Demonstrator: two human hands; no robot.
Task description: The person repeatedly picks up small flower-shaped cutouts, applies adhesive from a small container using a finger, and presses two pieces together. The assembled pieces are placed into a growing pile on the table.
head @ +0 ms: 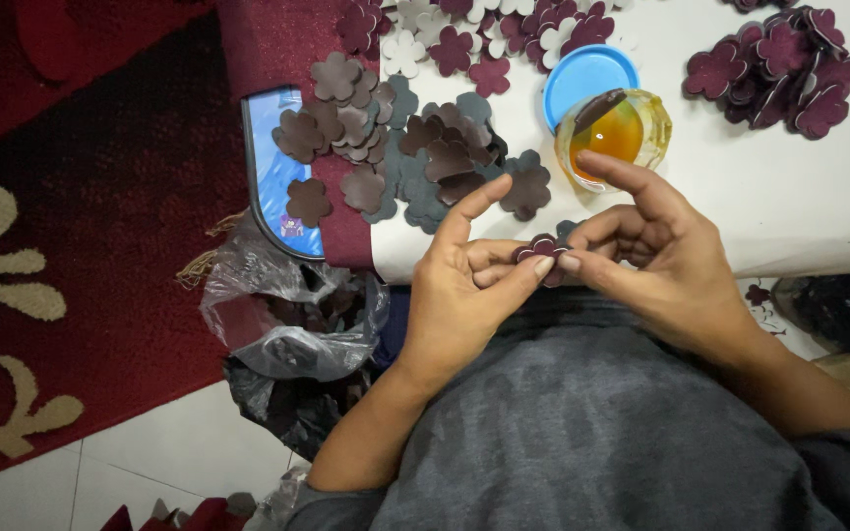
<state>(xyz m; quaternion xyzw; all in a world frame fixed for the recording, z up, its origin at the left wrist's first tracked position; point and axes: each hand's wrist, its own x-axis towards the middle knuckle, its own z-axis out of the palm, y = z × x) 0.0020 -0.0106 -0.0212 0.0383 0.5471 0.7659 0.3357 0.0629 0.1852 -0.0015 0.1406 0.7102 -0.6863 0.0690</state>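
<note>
Maroon flower piece [541,247] pinched between left hand [464,285] and right hand [656,246] fingertips; edges best kept aligned, pressure even, glue jar [614,133] avoided.

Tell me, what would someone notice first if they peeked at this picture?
Probably the two hands in the middle: the left hand and right hand pinch one small maroon flower cutout between their fingertips. Just above them sits a jar of amber liquid with a blue lid behind it. Heaps of brown flower cutouts cover the white table to the left.
</note>
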